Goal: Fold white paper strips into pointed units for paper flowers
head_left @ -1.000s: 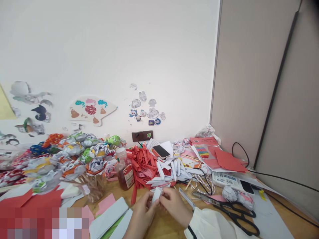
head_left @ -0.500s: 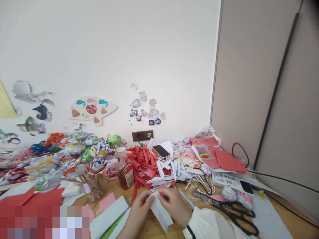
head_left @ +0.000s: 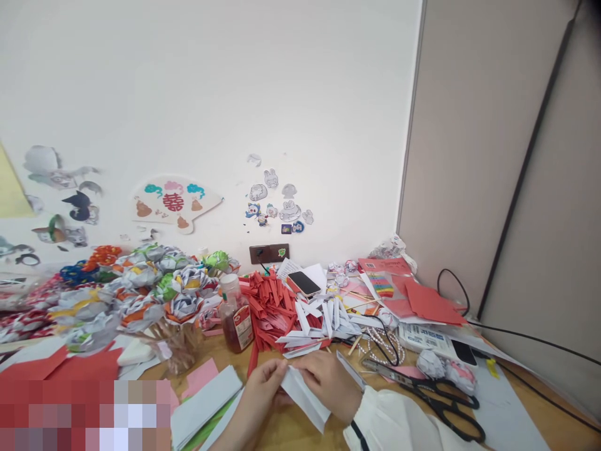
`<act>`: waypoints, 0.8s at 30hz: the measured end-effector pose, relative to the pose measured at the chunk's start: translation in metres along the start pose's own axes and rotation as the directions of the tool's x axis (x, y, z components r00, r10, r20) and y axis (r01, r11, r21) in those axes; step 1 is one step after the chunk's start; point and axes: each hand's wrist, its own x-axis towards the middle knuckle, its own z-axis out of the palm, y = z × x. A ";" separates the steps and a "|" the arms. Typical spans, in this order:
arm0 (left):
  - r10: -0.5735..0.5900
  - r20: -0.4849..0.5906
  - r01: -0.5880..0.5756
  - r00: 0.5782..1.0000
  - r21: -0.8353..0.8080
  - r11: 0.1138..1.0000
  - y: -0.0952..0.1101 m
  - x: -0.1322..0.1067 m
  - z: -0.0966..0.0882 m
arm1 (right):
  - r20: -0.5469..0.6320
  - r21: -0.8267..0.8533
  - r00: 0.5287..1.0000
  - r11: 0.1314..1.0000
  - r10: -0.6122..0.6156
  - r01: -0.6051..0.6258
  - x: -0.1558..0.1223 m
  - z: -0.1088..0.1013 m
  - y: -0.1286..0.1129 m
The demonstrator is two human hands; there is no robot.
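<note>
Between my two hands is a folded piece of white paper (head_left: 305,396), slanting down to the right over the wooden table. My left hand (head_left: 267,383) pinches its upper left end between thumb and fingers. On the upper edge, my right hand (head_left: 327,379) is closed with its fingertips pressed on the paper; part of the sheet is hidden behind it. Just beyond the hands lie a pile of folded white paper strips (head_left: 331,318) and a heap of folded red paper strips (head_left: 268,307). A stack of white paper sheets (head_left: 206,404) rests left of my left forearm.
Large black-handled scissors (head_left: 439,401) lie right of my right sleeve. A bottle of reddish liquid (head_left: 236,322) stands behind my left hand. Paper flowers (head_left: 154,282) on sticks crowd the left. A phone (head_left: 304,284) lies at the back, and red paper (head_left: 432,302) at the right.
My right hand has shifted slightly up and turned over the paper's upper edge. The paper's lower end has swung a little to the right; the left hand still pinches it.
</note>
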 end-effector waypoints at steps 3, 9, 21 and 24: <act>0.011 -0.006 -0.010 1.000 0.044 0.999 0.002 0.000 0.000 | 0.019 0.013 1.000 1.000 -0.022 0.021 0.000 -0.002 -0.001; 0.083 -0.062 -0.066 0.995 0.228 0.971 0.006 0.000 0.002 | -0.002 0.299 0.964 0.920 0.266 -0.253 0.003 0.005 0.004; 0.214 -0.047 -0.175 0.976 0.415 0.893 0.003 0.002 -0.002 | 0.071 0.511 0.894 0.753 0.442 -0.414 0.003 0.014 0.013; 0.229 -0.049 -0.185 0.972 0.436 0.881 0.001 0.002 -0.003 | 0.130 0.536 0.892 0.726 0.433 -0.431 0.003 0.014 0.016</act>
